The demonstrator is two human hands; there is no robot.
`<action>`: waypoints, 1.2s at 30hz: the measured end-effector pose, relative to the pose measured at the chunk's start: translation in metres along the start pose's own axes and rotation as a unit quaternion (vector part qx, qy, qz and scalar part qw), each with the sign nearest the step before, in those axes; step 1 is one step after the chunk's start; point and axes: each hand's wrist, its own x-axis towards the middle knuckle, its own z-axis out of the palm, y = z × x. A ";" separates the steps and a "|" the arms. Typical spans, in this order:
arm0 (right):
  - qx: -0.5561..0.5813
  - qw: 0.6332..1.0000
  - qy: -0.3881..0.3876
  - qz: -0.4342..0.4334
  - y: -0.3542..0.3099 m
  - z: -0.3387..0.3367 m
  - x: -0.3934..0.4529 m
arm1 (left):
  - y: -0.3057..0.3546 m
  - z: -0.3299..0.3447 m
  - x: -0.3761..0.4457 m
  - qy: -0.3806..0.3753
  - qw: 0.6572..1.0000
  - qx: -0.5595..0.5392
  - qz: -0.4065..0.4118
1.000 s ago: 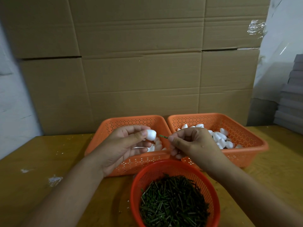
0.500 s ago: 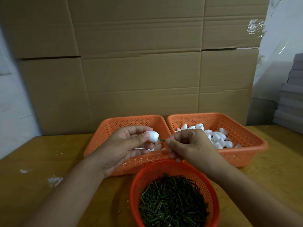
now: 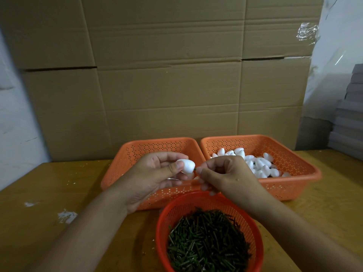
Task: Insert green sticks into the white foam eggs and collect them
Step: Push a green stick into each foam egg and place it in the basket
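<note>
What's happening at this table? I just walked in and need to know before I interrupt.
A person is fitting sticks into foam eggs. The left hand holds a white egg; the right hand pinches a green stick at its tip. Loose eggs fill the right basket; sticks fill the round basket.

Bare tabletop [image 3: 49, 193] left of the baskets; cardboard wall [image 3: 167, 95] close behind both orange trays [image 3: 294, 185].
</note>
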 end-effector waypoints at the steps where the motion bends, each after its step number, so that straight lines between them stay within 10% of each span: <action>1: 0.000 1.000 0.000 -0.002 0.000 0.000 0.000 | 0.000 0.000 0.000 0.001 1.000 0.001 0.000; 36: 0.102 0.987 -0.013 0.122 0.007 0.011 -0.004 | -0.011 0.019 0.004 0.105 0.994 0.023 0.031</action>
